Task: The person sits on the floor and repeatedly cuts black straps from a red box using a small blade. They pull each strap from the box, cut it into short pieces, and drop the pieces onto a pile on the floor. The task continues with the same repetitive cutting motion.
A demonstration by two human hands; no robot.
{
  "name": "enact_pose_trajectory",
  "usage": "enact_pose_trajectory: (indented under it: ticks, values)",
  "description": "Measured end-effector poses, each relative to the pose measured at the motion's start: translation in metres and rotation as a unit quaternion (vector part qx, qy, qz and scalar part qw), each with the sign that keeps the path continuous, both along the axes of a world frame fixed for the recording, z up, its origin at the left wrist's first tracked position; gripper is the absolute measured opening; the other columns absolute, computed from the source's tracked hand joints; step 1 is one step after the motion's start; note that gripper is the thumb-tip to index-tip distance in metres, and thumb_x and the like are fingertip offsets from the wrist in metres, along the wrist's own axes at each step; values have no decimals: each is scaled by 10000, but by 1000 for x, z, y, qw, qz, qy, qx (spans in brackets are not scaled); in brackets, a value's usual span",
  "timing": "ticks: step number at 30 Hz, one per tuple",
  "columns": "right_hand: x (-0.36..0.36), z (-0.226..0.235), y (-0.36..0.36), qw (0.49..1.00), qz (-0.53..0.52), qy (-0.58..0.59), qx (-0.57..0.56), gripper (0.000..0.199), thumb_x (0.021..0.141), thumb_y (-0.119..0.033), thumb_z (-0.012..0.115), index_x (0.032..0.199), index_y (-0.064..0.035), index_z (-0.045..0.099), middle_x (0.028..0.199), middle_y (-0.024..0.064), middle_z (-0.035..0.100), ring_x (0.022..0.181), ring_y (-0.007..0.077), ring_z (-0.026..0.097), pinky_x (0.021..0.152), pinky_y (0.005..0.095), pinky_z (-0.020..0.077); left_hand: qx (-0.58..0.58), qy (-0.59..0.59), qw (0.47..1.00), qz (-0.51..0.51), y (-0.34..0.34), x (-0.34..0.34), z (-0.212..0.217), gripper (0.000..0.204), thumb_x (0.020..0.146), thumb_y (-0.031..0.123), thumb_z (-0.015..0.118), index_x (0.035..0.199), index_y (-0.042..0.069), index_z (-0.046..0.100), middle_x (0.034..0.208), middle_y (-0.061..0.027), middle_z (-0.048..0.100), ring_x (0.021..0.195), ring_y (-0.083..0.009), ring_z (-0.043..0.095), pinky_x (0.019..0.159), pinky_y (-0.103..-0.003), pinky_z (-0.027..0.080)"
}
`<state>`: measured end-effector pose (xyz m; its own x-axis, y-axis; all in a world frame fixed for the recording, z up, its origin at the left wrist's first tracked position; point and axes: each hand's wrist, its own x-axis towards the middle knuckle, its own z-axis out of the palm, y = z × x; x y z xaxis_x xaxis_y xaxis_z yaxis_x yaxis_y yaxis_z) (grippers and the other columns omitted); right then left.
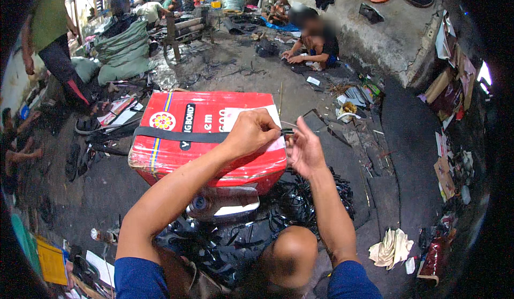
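Note:
A red cardboard box (182,114) with clear tape over it rests in front of me. A flat black rubber strap (182,135) runs across its top to the right edge. My left hand (251,133) is closed, its fingertips pinching the strap near that edge. Just right of it, my right hand (308,151) is raised beside the box with its fingers apart. A thin pale strand shows between the two hands; whether the right fingers touch it, I cannot tell. Black rubber strips (305,200) lie heaped below the box, close to my knees.
A pale crumpled cloth (391,248) lies at the lower right. One person (316,42) crouches ahead near the wall; another (53,36) stands at the left. Green sacks (123,52) are piled beyond the box. Scraps and cardboard litter the floor on both sides.

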<state>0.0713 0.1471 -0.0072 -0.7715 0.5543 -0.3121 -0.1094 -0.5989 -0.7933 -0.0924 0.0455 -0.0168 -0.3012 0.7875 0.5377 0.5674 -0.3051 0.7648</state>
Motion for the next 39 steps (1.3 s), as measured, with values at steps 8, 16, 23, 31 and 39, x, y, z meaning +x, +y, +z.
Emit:
enact_pose_trajectory:
  ticks: [8, 16, 23, 31, 39]
  values:
    - [-52, 2, 36, 649, -123, -237, 712, 380, 996, -334, 607, 905, 30, 671, 838, 231, 710, 793, 432, 683, 732, 490, 535, 1, 7, 1000, -4, 2, -1, 3, 101, 814, 82, 761, 830, -18, 756, 787, -82, 699, 726, -136, 656, 674, -300, 526]
    - [-56, -86, 52, 842, -172, -97, 502, 339, 978, -263, 668, 830, 43, 675, 757, 196, 698, 700, 217, 644, 692, 411, 506, -38, 5, 999, 4, 0, 1, 5, 90, 825, 75, 766, 821, -14, 758, 812, -74, 709, 771, -123, 668, 685, -290, 538]
    - [-38, -218, 64, 897, -185, -151, 372, 306, 969, -255, 690, 825, 15, 693, 719, 87, 675, 683, 166, 593, 674, 371, 488, -50, 29, 998, 16, 1, 1, 8, 83, 831, 69, 769, 810, -10, 758, 830, -61, 710, 754, -119, 665, 671, -276, 537]
    - [-21, -286, 60, 894, -196, -204, 348, 299, 964, -256, 698, 839, 16, 695, 724, 97, 680, 688, 171, 603, 688, 375, 492, -64, 1, 998, 8, 0, 1, 5, 58, 827, 56, 769, 817, 0, 760, 836, -53, 715, 758, -96, 658, 654, -265, 530]
    - [-4, -316, 66, 856, -224, -260, 387, 297, 949, -257, 721, 847, 20, 687, 711, 111, 673, 677, 202, 610, 709, 396, 502, -47, 0, 999, -14, 4, -1, 3, 49, 828, 63, 779, 834, 15, 773, 840, -46, 721, 761, -100, 663, 651, -256, 532]
